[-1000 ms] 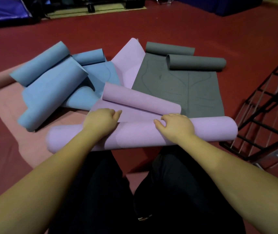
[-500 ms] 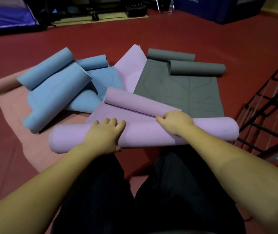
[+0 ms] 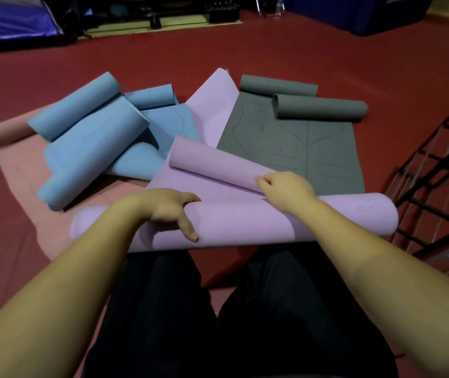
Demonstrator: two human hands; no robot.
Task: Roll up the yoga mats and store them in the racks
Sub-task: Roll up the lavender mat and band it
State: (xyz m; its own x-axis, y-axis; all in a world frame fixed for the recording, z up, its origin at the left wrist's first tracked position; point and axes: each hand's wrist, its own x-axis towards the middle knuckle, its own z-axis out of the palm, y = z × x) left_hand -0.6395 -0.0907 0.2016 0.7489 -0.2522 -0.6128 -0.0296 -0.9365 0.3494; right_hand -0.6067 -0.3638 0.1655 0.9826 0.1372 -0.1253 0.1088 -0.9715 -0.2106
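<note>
A purple yoga mat (image 3: 286,219) lies partly rolled across the floor just in front of my knees, its roll running left to right. My left hand (image 3: 167,210) grips the left half of the roll, fingers over the far side and thumb down the near side. My right hand (image 3: 286,186) sits at the far edge of the roll with fingers curled, touching the mat's other end (image 3: 212,160), which curls back toward me in a loose tube. The black wire rack (image 3: 436,186) stands at the right, beside the roll's right end.
Loosely curled blue mats (image 3: 90,140) lie on a pink mat (image 3: 13,162) to the left. A grey mat (image 3: 294,148) with curled ends (image 3: 318,109) lies behind the purple one. Red floor surrounds everything; blue padding (image 3: 5,23) and dark equipment line the far side.
My left hand turned from lying flat on the roll to gripping it with the thumb down. My right hand slid forward to the curled far end. The roll has crept forward.
</note>
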